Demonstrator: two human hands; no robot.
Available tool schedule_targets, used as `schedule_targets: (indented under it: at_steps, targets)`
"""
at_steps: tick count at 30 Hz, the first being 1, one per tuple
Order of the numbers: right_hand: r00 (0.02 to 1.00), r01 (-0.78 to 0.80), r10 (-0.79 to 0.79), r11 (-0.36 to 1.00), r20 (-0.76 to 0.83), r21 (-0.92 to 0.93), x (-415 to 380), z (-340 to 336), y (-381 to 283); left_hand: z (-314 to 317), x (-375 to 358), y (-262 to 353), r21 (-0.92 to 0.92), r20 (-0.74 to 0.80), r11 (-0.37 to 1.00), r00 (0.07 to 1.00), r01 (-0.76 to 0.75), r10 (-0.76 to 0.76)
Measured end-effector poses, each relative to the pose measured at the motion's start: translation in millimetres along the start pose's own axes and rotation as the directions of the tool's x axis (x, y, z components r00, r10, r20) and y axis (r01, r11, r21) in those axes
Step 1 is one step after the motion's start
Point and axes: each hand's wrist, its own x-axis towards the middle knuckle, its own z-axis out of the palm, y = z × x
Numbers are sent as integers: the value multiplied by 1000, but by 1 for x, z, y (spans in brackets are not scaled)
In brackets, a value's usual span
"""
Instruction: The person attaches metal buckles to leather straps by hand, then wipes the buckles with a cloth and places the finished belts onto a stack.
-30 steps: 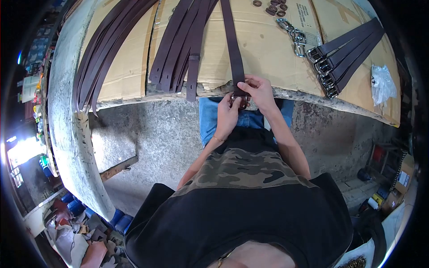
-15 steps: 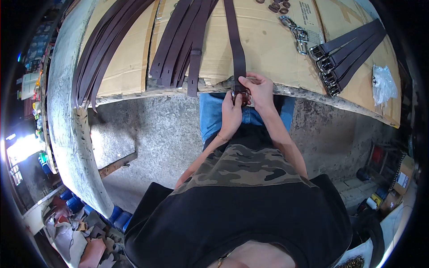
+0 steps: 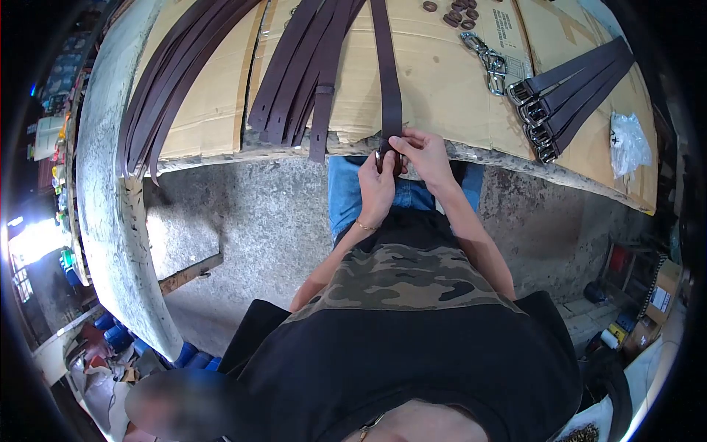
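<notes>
2 hands, left hand (image 3: 375,188) and right hand (image 3: 426,156), grip a strap (image 3: 388,81) at the cardboard-covered bench (image 3: 449,81) edge

A leather strap (image 3: 388,66) lies on the cardboard-covered table (image 3: 442,81), its near end at the table edge between both hands. A strap bundle (image 3: 302,74) lies to its left; buckled straps (image 3: 571,88), a metal chain (image 3: 487,59) and leather loops (image 3: 456,12) lie to its right.
</notes>
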Motion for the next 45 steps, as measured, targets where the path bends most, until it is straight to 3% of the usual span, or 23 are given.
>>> schedule_targets:
  at_steps: [7, 13, 15, 16, 18, 19, 21, 22, 25, 26, 28, 29, 33, 35, 36, 41, 45]
  targets:
    - [998, -37, 38, 999, 56, -9, 1, -3, -5, 0, 4, 4, -60, 24, 997, 999, 38, -37]
    - [990, 43, -44, 999, 135, 10, -3, -11, 2, 4, -2, 24, 145, 56, 989, 998, -23, 15]
    - [986, 42, -48, 998, 158, 44, -8, -10, 2, 4, -4, 13, -61, 22, 998, 1000, 20, -19]
    - [994, 33, -39, 997, 105, 64, -11, -9, 1, 1, -4, 10, -60, 21, 998, 1000, 22, -21]
    - [999, 26, -30, 996, 46, 84, -13, -10, 4, -4, -1, 7, 184, 128, 965, 978, -186, 164]
    - [999, 38, -41, 989, 16, 143, -13, -10, 10, -7, 2, 15, 184, 134, 965, 977, -186, 163]
    - [999, 54, -51, 978, -20, 203, -14, -14, 13, -20, 13, 33, 549, 117, 828, 991, -119, 66]
    - [1000, -2, -1, 982, 16, 188, -16, -18, 12, -25, 22, 33, 549, 119, 827, 991, -118, 62]
    - [994, -89, 76, 977, 77, 191, -20, -25, 20, -27, 51, 40, 378, 233, 917, 946, 126, -226]
    - [991, -115, 96, 970, 97, 213, -20, -24, 23, -28, 56, 41, 377, 225, 917, 949, 126, -223]
    - [993, -44, 22, 982, 118, 186, -25, -22, 24, -27, 66, 42, 533, 461, 841, 803, 88, -377]
    - [990, 30, -52, 986, 131, 162, -29, -22, 24, -26, 67, 41, 501, 446, 858, 815, 115, -370]
    - [984, 23, -47, 991, 172, 134, -43, -30, 26, -27, 70, 28, 450, 445, 883, 825, 129, -348]
    - [992, -109, 100, 987, 83, 118, -51, -29, 22, -23, 66, 27, 397, 446, 913, 851, 91, -278]
    - [992, -109, 100, 987, 80, 117, -53, -29, 23, -23, 65, 25, 396, 448, 914, 849, 91, -279]
    - [999, 42, -42, 999, 21, 7, -54, -26, 32, -19, 59, 25, 347, 411, 937, 892, 40, -190]
    - [995, 88, -85, 994, -45, 58, -55, -19, 40, -23, 61, 13, 395, 377, 918, 912, 1, -164]
